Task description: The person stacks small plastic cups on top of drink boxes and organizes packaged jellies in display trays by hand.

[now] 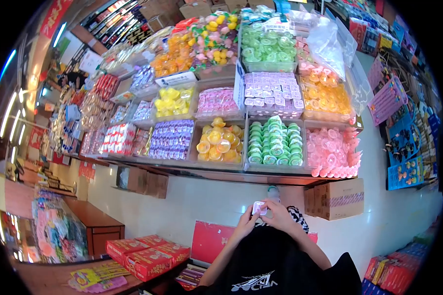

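A small square pale-purple jelly cup is held in front of my body, above the floor. My left hand grips it from the left with closed fingers. From the other side, my right hand closes on its right and upper edge. Beyond my hands stands a display of bins, where similar pale-purple square cups are stacked. Nearest to me in the display are green-lidded cups, orange cups and pink cups.
The display's front edge runs across ahead of me. Below its right end sits a cardboard box. Red boxes lie on a table at lower left. Racks of goods line the right side.
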`<state>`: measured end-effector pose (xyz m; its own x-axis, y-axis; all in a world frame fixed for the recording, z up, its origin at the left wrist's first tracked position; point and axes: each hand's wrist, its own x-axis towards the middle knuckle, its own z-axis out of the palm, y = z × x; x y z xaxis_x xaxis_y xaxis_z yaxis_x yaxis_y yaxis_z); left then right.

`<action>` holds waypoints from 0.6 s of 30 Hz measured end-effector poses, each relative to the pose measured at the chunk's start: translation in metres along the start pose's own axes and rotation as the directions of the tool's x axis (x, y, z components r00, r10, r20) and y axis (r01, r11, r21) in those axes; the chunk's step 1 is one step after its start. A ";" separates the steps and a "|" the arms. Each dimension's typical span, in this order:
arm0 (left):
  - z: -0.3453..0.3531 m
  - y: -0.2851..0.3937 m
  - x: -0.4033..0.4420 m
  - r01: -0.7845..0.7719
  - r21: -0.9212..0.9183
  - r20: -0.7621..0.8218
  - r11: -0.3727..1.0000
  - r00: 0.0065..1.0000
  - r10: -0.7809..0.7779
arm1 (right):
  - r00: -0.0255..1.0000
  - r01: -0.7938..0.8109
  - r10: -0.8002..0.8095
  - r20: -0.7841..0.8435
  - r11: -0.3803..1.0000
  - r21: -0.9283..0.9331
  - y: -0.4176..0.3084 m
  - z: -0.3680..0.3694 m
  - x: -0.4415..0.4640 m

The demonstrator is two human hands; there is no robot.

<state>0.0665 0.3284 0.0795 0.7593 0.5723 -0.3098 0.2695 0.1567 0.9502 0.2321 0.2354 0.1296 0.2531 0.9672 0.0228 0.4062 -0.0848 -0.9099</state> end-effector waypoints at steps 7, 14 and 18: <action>0.010 0.028 0.076 0.002 -0.029 0.038 1.000 0.999 -0.001 | 0.989 0.146 -0.148 -0.006 0.981 -0.131 0.031 -0.055 0.053; 0.028 0.052 0.149 -0.030 -0.001 0.077 1.000 0.997 0.030 | 0.984 0.123 -0.132 -0.117 0.989 -0.084 0.050 -0.107 0.092; 0.044 0.071 0.189 -0.115 -0.029 0.043 0.993 0.992 0.116 | 0.977 0.094 -0.107 -0.187 0.992 -0.079 0.063 -0.136 0.115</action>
<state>0.2549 0.4119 0.0865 0.8102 0.5514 -0.1989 0.1637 0.1130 0.9800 0.4064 0.3091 0.1316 0.3675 0.9089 0.1970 0.4961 -0.0124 -0.8682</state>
